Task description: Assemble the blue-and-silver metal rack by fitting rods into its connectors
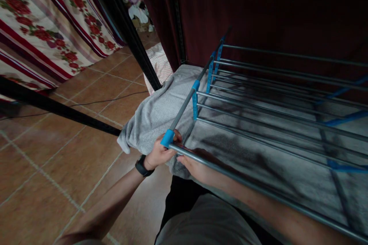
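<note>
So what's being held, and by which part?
The grey metal rack with blue plastic joints: left grip on its near corner joint; right grip beside it, hold unclear.

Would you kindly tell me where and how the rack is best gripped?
Probably by its near tube, right of the blue corner, approaching from the wearer's side: the tube is slim and round, with a gap behind it to wrap around.

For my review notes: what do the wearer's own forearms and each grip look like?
The left forearm and right forearm show no sleeve along their visible lengths. The left grip and right grip are ungloved. A black watch-like band circles the left wrist; I can see none on the right.
</note>
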Available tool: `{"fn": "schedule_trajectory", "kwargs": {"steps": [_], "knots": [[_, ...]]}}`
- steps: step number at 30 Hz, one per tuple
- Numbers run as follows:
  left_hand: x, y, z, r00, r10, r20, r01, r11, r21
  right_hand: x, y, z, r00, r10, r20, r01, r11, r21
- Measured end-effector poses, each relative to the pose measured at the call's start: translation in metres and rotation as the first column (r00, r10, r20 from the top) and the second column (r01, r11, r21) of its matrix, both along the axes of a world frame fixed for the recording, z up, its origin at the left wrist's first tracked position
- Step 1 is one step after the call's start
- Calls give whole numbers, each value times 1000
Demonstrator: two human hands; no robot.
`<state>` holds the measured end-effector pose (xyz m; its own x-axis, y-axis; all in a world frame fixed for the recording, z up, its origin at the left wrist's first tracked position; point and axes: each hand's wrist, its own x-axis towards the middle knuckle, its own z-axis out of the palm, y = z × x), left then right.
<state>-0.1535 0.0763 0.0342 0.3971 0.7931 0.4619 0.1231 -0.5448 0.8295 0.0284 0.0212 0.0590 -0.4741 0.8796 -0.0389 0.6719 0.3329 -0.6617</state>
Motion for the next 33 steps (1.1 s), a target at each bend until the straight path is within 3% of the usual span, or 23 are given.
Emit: {"fn": "schedule_trajectory", "kwargs": {"steps": [5, 8, 13, 17, 24, 28, 33], "knots": [[4, -3, -2, 997, 82, -5, -82, 997, -15, 4, 5, 15, 996, 5, 85, 5, 993, -118], [12, -7, 1, 992, 113, 61, -107, 989, -98, 5, 8, 18, 997, 17, 69, -4, 984, -181], [17, -9, 16, 988, -17, 155, 57, 965, -256, 9, 7, 19, 998, 38, 53, -27, 981, -193], [2, -12, 27, 994, -86, 68, 105, 923, -370, 12, 2, 20, 1000, 5, 28, -1, 992, -123], [-17, -23, 10, 999, -31, 21, 37, 859, -511, 16, -7, 18, 991, -47, 128, 48, 999, 2], [-20, -20, 6, 997, -68, 48, 83, 809, -582, 15, -7, 25, 972, -26, 233, 30, 999, -13], [-25, -15, 7, 995, -94, 28, 91, 781, -617, 16, -5, 29, 971, 19, 240, -9, 999, -42]]}}
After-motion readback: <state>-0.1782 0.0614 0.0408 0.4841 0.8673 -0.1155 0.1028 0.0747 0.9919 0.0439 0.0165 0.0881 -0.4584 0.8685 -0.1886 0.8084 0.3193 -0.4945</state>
